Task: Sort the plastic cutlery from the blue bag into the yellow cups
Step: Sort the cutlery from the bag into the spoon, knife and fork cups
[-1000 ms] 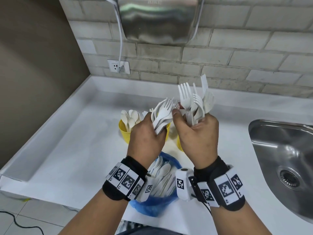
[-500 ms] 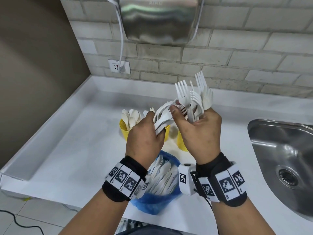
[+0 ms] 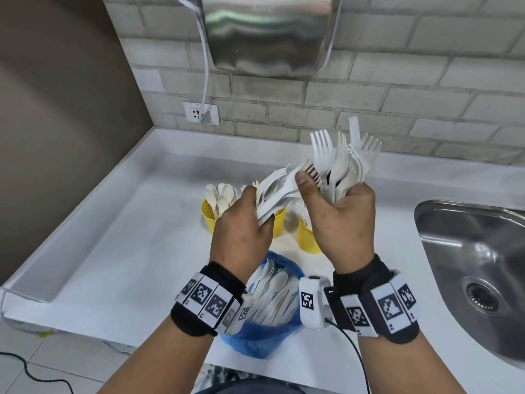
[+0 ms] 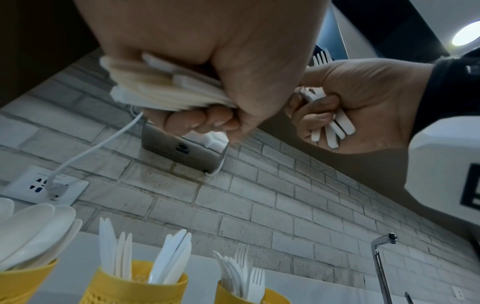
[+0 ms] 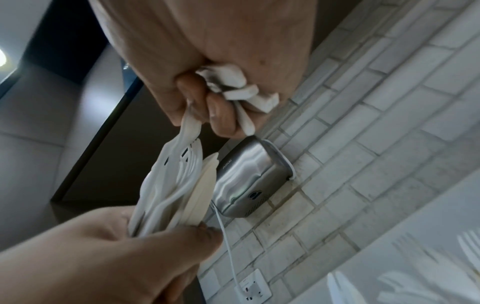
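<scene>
We see matt white plastic forks (image 3: 345, 163), perforated yellow plastic cups (image 4: 135, 288), a crinkled glossy blue bag (image 3: 257, 341), a brushed-metal sink (image 3: 480, 251) and rough brick wall (image 3: 397, 95).

We note a steel hand dryer (image 3: 267, 35) on the grey brick wall (image 3: 426, 89) at top centre of the head view. Its white cable (image 3: 206, 78) drops to a plug in the wall socket (image 3: 201, 113) at centre left. A white counter (image 3: 119, 240) with a raised rim fills the middle of the frame. A steel sink (image 3: 480, 268) with its drain sits at right edge. A chrome tap (image 4: 380, 265) shows at lower right of the left wrist view. A black cord (image 3: 31, 373) lies on the tiled floor, lower left corner.
</scene>
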`<control>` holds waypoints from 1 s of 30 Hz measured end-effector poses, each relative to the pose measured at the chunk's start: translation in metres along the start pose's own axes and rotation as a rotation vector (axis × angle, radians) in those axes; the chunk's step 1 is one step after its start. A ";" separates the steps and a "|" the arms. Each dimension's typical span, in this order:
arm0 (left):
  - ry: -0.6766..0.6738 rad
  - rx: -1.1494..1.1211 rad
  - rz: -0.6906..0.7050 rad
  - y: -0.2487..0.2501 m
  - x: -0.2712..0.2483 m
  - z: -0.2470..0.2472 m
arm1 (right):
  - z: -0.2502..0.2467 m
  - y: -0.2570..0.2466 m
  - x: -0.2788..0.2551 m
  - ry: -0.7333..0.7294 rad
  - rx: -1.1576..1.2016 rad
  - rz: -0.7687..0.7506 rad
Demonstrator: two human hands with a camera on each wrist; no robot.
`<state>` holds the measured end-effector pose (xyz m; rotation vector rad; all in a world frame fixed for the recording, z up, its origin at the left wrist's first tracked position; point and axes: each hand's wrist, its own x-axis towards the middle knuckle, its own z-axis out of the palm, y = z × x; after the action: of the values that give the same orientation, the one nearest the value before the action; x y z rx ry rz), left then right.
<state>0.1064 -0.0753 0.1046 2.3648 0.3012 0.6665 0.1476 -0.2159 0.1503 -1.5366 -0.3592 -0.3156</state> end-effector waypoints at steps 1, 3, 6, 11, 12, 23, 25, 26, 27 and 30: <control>-0.006 0.004 0.001 -0.001 0.000 0.000 | -0.001 0.001 0.001 0.006 0.018 0.020; -0.009 0.016 0.009 -0.003 -0.001 0.001 | -0.001 0.001 0.001 0.038 0.051 0.030; 0.007 -0.019 0.005 -0.006 -0.002 0.003 | -0.005 0.000 0.003 0.073 0.128 -0.009; 0.004 -0.155 -0.041 -0.016 0.000 0.005 | -0.019 -0.012 0.008 0.113 0.165 -0.106; 0.000 -0.174 -0.051 -0.017 0.000 0.005 | -0.022 -0.014 0.009 0.124 0.196 -0.110; -0.358 -0.818 -0.314 -0.020 0.006 -0.022 | -0.032 0.014 0.011 0.113 0.117 0.075; -0.508 -0.782 -0.246 -0.010 0.003 -0.025 | -0.024 0.018 0.007 0.061 0.162 0.097; -0.533 -0.752 -0.232 -0.008 0.001 -0.023 | -0.020 0.019 0.006 0.041 0.188 0.107; -0.539 -0.742 -0.235 -0.006 -0.001 -0.022 | -0.017 0.020 0.005 0.031 0.213 0.123; -0.561 -0.802 -0.255 -0.008 -0.005 -0.018 | -0.012 0.023 0.002 0.032 0.279 0.155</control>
<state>0.0918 -0.0619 0.1096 1.6042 0.0562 -0.0353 0.1595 -0.2277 0.1301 -1.2755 -0.2456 -0.1599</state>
